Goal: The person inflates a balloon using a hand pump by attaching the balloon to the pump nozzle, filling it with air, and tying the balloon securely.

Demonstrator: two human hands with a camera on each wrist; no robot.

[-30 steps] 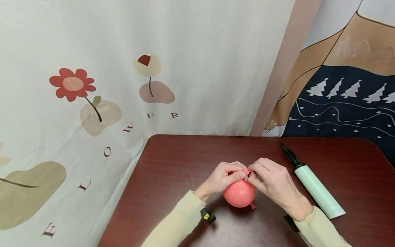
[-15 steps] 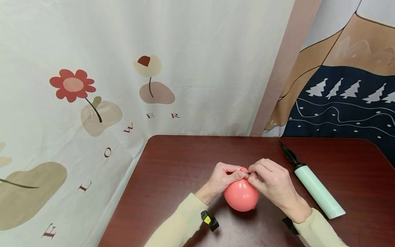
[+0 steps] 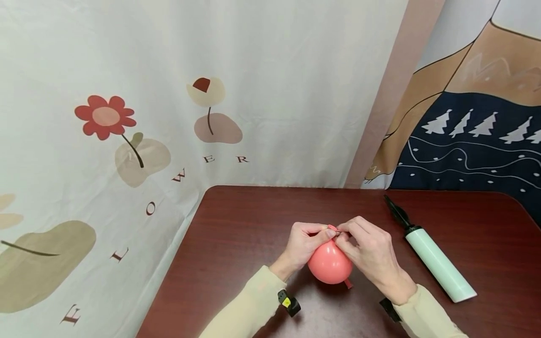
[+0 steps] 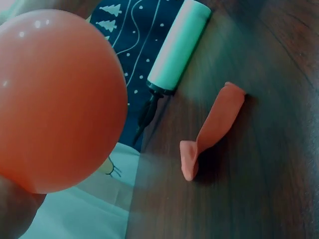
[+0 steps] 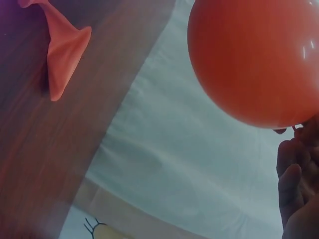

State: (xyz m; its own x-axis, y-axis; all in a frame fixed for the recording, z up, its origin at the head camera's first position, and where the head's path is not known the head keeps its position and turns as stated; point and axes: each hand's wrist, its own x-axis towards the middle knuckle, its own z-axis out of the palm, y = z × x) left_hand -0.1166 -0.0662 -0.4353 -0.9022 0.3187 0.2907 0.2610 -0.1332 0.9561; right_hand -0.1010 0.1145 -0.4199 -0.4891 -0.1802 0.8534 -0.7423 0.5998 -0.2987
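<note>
A small inflated coral-red balloon [image 3: 330, 265] hangs neck-up between both hands over the table. My left hand [image 3: 303, 245] pinches the balloon's neck between thumb and forefinger, its rolled mouth [image 3: 333, 228] sticking out above the thumb. On the other side, my right hand [image 3: 372, 251] pinches a stretched strand of the neck with thumb and fingertips. The balloon's round body fills much of the left wrist view and hides most of the left hand. Below it, a limp uninflated balloon [image 4: 219, 119] lies folded on the tabletop; in the head view just its end shows.
A mint-green hand pump [image 3: 439, 264] with a black nozzle lies slantwise on the right of the dark red-brown table [image 3: 236, 220]. Printed curtains [image 3: 296, 94] hang behind the table's far edge. Black straps with small devices [image 3: 289, 303] sit at the wrists.
The balloon swung down toward me, covering the limp one, then lifted back a little and uncovered its end. Both hands keep pinching the neck. The head view has shifted slightly.
</note>
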